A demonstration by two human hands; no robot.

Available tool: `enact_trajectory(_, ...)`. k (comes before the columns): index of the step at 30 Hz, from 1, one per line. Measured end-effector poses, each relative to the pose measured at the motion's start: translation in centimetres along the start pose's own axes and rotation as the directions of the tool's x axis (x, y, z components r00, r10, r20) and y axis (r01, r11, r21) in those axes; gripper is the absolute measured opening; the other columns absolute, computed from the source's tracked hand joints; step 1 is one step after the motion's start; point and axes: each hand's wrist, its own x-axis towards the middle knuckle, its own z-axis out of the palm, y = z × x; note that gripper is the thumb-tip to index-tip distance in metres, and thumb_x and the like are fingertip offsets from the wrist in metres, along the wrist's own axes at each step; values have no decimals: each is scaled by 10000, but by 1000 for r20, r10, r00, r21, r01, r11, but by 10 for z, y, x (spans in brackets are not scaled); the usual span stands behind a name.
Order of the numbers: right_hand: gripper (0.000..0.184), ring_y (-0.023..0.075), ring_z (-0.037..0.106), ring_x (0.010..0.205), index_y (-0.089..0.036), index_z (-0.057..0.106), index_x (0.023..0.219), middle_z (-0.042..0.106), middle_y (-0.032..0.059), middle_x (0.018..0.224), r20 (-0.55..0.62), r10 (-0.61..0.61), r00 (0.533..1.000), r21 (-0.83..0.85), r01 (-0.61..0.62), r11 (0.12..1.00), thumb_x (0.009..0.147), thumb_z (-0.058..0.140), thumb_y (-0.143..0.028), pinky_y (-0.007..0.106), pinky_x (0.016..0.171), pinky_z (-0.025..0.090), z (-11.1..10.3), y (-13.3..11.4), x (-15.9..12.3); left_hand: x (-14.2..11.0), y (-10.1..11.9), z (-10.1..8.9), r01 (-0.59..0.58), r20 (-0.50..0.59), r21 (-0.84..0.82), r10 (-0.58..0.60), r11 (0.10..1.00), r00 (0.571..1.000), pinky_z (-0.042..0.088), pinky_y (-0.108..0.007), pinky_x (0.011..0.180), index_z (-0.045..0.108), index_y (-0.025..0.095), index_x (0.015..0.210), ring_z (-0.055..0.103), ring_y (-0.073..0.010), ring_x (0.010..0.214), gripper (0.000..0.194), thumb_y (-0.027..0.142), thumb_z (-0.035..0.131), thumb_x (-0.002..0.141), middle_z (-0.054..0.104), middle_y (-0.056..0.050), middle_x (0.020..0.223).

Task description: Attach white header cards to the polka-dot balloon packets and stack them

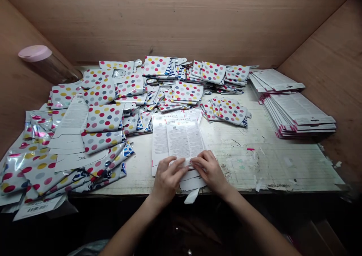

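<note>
1. The top printed card [185, 137] lies on other cards on the table [237, 165], its near end under the fingertips of the left hand [169, 178] and right hand [209, 171].
2. Both hands' fingers are bent, close together; whether they pinch cannot be told.
3. The card is white with fine grey text.
4. Two card stacks [299, 112], one pink-lidded jar [48, 62]; dotted packets [104, 118] overlap uncountably.

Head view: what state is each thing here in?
Left hand: fingers bent, at the front card's near end.
Right hand: fingers bent, at the same end.
Front card: printed side up, overlapping another card.
Dotted packets: heaped, overlapping; whether sealed, I can't tell.
Card stacks: lying flat, edges uneven.
Container: covered by a pink lid.
Tabletop: marked, scattered with scraps.
</note>
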Motion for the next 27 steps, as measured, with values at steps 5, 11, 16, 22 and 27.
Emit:
enact_trajectory(5, 281, 272, 508, 1028, -251, 651, 1159, 622, 123, 1127, -46, -174, 984, -334, 149, 931, 922, 530, -163, 448, 829, 448, 6, 0, -14, -7, -11, -4, -245, 167, 36, 236, 969, 957, 471, -474, 1012, 597, 177, 1251, 533, -281, 1228, 405, 77, 482, 876, 649, -51, 1270)
enact_trajectory(11, 281, 293, 543, 1142, -175, 623, 1181, 648, 145, 1172, 96, -299, 949, -360, 313, 879, 911, 578, -241, 452, 901, 492, -2, 1, -8, 2, -30, -5, -487, 191, 74, 467, 870, 863, 554, -316, 929, 577, 68, 1224, 626, -217, 1145, 339, 42, 436, 916, 673, -128, 1217)
enact_trajectory(16, 274, 288, 619, 992, -95, 655, 1072, 687, 154, 1007, 122, -364, 924, -424, 380, 822, 908, 571, -299, 435, 870, 534, -4, -6, 8, 23, -35, -7, -661, 123, 146, 649, 736, 750, 610, -306, 758, 610, 83, 1159, 718, -229, 935, 298, 51, 440, 917, 745, -119, 1018)
enact_trajectory(22, 299, 261, 652, 931, -67, 615, 1172, 706, 163, 1040, -26, -464, 886, -542, 377, 751, 913, 467, -84, 425, 825, 544, -19, -20, 11, 40, -23, -24, -652, -24, 81, 655, 754, 755, 511, -382, 1012, 452, 54, 1377, 600, -246, 1184, 438, 94, 416, 942, 687, -143, 1184)
enact_trajectory(27, 345, 234, 669, 973, -127, 592, 1239, 719, 110, 1047, -39, -599, 800, -545, 485, 684, 914, 483, -92, 381, 809, 553, -86, -5, 27, 53, -3, -41, -373, -215, -36, 358, 927, 909, 523, -298, 957, 483, 168, 1367, 668, -183, 1038, 457, 141, 534, 914, 718, -64, 1093)
